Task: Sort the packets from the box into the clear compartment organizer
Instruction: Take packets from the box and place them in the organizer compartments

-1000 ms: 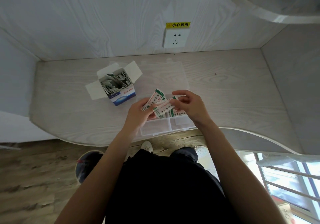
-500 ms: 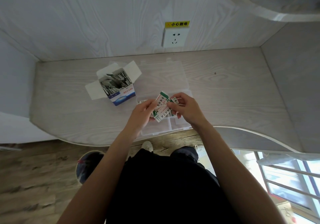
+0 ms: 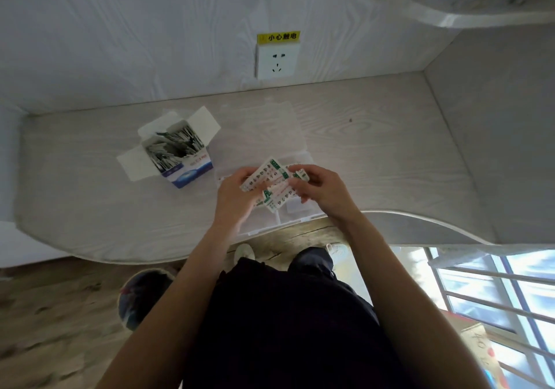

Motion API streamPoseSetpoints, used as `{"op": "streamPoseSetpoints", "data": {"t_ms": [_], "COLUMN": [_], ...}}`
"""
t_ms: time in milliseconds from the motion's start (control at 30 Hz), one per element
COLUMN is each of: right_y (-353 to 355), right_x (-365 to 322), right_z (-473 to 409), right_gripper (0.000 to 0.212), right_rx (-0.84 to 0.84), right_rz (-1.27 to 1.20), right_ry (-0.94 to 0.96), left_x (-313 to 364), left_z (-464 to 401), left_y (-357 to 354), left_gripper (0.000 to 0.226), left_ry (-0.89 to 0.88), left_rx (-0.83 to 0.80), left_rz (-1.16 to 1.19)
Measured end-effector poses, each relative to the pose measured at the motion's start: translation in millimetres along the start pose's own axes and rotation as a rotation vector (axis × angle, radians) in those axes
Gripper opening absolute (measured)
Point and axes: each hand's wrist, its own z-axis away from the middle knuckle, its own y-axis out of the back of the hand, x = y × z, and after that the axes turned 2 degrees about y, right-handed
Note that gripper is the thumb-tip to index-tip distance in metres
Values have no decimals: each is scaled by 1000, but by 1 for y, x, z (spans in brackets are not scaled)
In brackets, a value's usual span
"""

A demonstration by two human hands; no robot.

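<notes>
A small fan of white-and-green packets (image 3: 271,186) sits at the centre of the frame, held above the near half of the clear compartment organizer (image 3: 295,219). The left hand (image 3: 235,198) grips the fan from the left, fingers curled under it. The right hand (image 3: 319,190) pinches the right-hand packets between thumb and fingertips. The step in hand looks like peeling packets off the fan to drop them into compartments. To do it well, the left hand should keep the bundle steady while the right draws off one packet at a time, lowers it flat into a single cell and lets go only once it lies inside the dividers. These walls are hard to see, so aim with care. The organizer's open lid (image 3: 261,130) lies flat just above the hands. The open box (image 3: 177,151), with many packets inside, stands left of centre on the worktop (image 3: 375,154).
</notes>
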Motion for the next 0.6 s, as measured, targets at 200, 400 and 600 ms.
{"op": "streamPoseSetpoints", "data": {"t_ms": [200, 400, 600], "right_y": [9, 26, 29], "right_x": [9, 16, 23], "right_z": [1, -2, -18], "right_gripper": [11, 11, 11], "right_rx": [10, 211, 297], "right_rz": [30, 32, 266], "right_ry": [-97, -33, -2], "left_x": [5, -3, -20], "left_z": [7, 0, -4], "left_y": [-11, 21, 42], "left_gripper": [15, 11, 13], "left_ry": [74, -69, -361], "left_rx": [-241, -24, -19], "left_rz": [152, 49, -683]}}
